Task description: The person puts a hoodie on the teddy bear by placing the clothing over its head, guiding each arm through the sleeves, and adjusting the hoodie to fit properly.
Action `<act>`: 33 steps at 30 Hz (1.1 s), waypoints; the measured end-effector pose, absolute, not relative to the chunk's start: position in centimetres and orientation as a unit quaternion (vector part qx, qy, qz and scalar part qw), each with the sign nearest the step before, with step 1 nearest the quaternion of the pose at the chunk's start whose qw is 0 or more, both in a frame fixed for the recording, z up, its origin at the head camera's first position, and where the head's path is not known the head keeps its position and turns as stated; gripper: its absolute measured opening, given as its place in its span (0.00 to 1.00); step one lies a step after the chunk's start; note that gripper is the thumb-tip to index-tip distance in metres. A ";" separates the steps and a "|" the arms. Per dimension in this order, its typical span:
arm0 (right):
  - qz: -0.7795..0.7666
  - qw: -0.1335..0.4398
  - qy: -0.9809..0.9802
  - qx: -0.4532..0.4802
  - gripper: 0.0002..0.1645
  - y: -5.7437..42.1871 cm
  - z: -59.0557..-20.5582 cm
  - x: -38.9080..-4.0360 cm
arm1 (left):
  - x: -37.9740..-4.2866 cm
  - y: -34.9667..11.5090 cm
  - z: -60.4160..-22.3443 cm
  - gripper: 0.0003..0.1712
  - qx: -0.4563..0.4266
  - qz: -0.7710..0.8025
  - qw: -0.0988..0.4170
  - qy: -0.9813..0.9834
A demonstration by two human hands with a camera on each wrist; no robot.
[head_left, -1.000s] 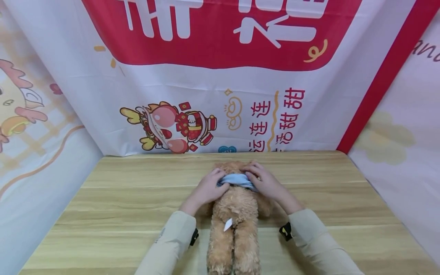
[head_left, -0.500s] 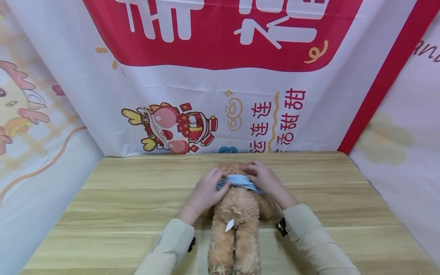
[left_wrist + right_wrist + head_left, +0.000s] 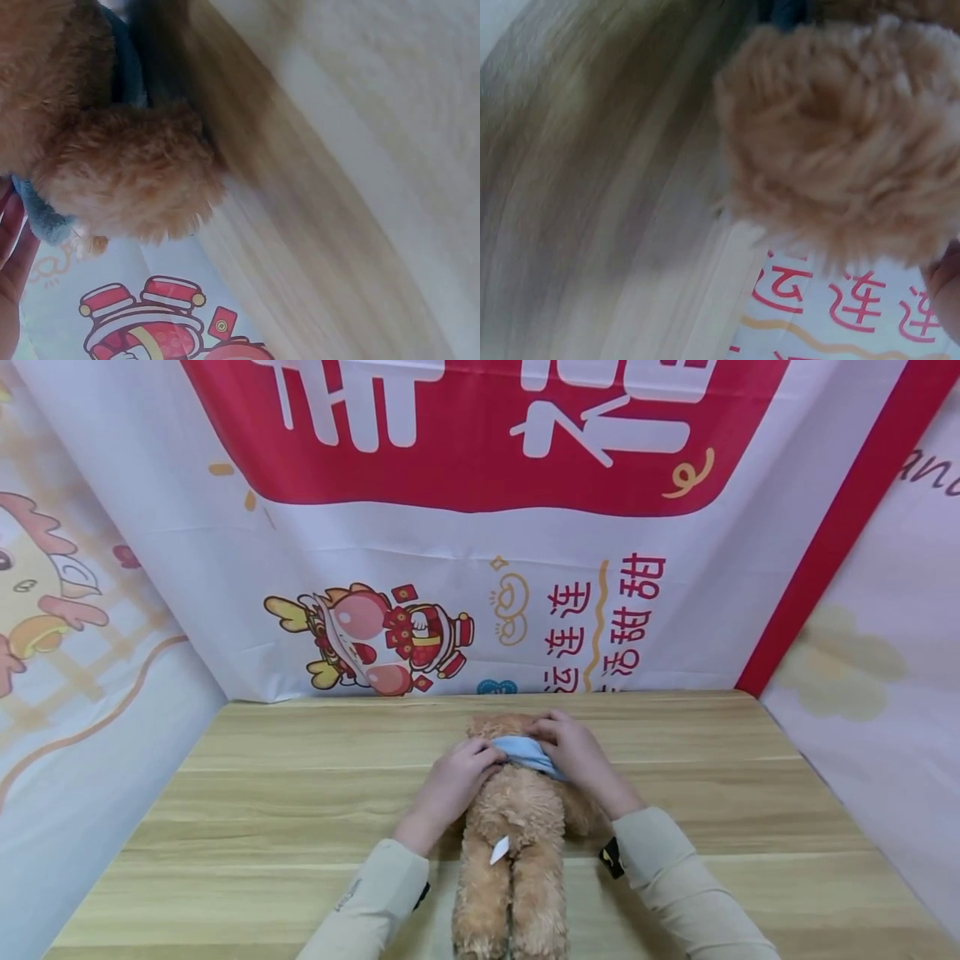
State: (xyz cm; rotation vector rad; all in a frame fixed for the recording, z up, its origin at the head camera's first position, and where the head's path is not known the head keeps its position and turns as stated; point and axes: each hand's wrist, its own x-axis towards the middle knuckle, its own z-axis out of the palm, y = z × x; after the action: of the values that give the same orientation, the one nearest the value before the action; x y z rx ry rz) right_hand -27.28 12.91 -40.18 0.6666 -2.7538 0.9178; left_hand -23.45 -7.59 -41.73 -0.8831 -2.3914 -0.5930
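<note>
The blue cloth (image 3: 527,753) lies crosswise on the toy bear (image 3: 521,810) between your left hand (image 3: 456,777), pinching one end, and right hand (image 3: 577,753), its grip unclear.

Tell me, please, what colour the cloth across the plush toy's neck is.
The cloth is light blue, clearest in the head view.

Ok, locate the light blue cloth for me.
In the head view, just right of centre, the light blue cloth lies across the plush toy at its neck, between the left hand and right hand.
</note>
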 end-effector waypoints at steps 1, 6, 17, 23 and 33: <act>0.308 0.085 -0.918 0.233 0.15 13.1 -40.3 -27.4 | -23.5 -7.5 -41.8 0.06 -0.324 -0.209 0.264 -0.884; 0.314 0.088 -0.905 0.271 0.20 13.7 -40.5 -27.8 | -23.8 -6.8 -41.9 0.12 -0.305 -0.184 0.288 -0.889; 0.282 0.124 -0.926 0.217 0.05 13.9 -40.0 -28.3 | -23.8 -5.6 -41.4 0.05 -0.301 -0.220 0.261 -0.890; 0.311 0.095 -0.935 0.142 0.05 14.3 -40.0 -28.7 | -23.6 -5.6 -40.5 0.06 -0.287 -0.198 0.214 -0.912; 0.359 0.113 -0.910 0.175 0.07 14.9 -39.5 -27.5 | -23.5 -6.1 -40.4 0.11 -0.256 -0.223 0.191 -0.921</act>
State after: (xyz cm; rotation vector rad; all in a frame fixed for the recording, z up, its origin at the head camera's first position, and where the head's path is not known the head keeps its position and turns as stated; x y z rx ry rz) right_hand -27.51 14.88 -39.54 0.5139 -2.6692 1.0533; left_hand -23.46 -6.07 -40.40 -0.7195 -2.5877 -0.6260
